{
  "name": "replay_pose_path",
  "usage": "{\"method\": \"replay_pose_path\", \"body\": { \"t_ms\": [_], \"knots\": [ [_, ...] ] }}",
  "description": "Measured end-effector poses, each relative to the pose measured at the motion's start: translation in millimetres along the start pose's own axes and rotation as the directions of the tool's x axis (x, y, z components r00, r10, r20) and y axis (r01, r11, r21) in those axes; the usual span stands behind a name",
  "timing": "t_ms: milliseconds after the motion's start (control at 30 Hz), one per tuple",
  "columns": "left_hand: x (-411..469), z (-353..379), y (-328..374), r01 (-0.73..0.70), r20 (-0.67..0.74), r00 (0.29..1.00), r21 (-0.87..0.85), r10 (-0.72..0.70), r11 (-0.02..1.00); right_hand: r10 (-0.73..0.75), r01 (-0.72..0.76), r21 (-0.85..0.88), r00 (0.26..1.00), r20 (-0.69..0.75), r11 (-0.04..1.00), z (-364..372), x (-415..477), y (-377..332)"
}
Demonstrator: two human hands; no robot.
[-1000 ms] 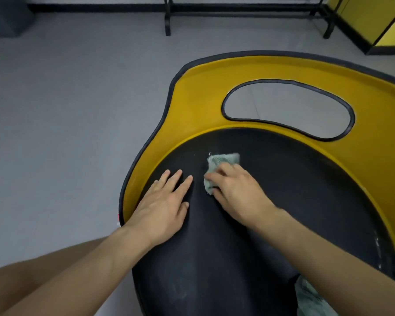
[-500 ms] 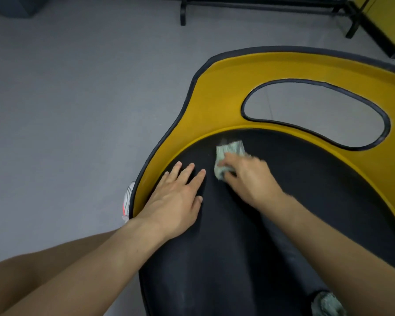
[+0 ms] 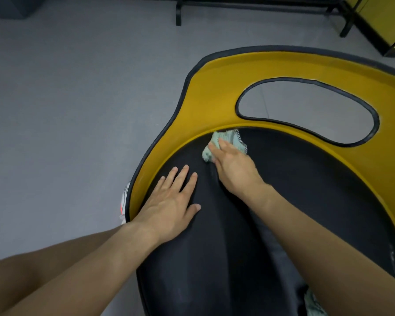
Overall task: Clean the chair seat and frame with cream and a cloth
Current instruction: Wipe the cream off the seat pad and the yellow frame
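Cloth [image 3: 228, 142], pale green and crumpled, lies on the black seat [image 3: 306, 190] at its 11 o'clock edge, touching the seam where the pad meets the yellow frame [image 3: 214, 92]. The right hand [image 3: 234, 167] covers it from 5 o'clock, fingers fairly straight, pressing it down rather than pinching; the thumb is hidden. The cloth looks light, soft and limp, with a frayed mesh edge, so it will likely bunch or slip out under a light touch. Flat pressure across its middle seems the best hold, with a fold under the fingertips for working into the seam. The seat looks smooth and slightly yielding, the frame stiff and slick. The left hand [image 3: 169, 201], at 7 o'clock of the cloth, rests flat on the seat with fingers spread, holding nothing, seemingly bracing the chair. No cream container shows. A pale scrap [image 3: 315, 304] peeks out at the seat's 5 o'clock edge. A shoe [image 3: 124, 201] shows under the frame at 9 o'clock of the left hand, with grey floor [image 3: 66, 110] beyond. A black rack [image 3: 178, 12] stands at 12 o'clock and a yellow cabinet [image 3: 385, 17] at 1 o'clock.
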State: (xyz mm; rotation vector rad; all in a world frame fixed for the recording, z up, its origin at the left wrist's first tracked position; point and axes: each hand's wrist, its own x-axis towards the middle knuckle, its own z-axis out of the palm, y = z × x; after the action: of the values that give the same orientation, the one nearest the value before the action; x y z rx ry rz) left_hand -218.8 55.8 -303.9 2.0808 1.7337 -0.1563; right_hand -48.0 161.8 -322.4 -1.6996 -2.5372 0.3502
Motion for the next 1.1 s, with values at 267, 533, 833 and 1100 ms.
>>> {"method": "replay_pose_path", "body": {
  "t_ms": [267, 533, 833, 1100],
  "knots": [
    [-1, 3, 2, 0.017, 0.003, 1.000, 0.017, -0.017, 1.000, -0.103, 0.103, 0.076, 0.995, -0.001, 0.992, 15, -55, 3],
    [6, 0, 12, 0.064, 0.037, 0.997, 0.039, -0.065, 0.997, 0.038, -0.038, 0.068, 0.999, -0.003, 0.997, 10, -9, -7],
    [9, 1, 18, 0.058, 0.054, 0.997, 0.055, -0.061, 0.997, -0.031, 0.030, 0.076, 0.999, 0.014, 0.997, 8, -42, 5],
    [16, -3, 22, 0.066, 0.088, 0.994, 0.046, -0.070, 0.997, 0.069, -0.069, 0.012, 0.997, 0.041, 0.998, 2, -26, 3]
  ]
}}
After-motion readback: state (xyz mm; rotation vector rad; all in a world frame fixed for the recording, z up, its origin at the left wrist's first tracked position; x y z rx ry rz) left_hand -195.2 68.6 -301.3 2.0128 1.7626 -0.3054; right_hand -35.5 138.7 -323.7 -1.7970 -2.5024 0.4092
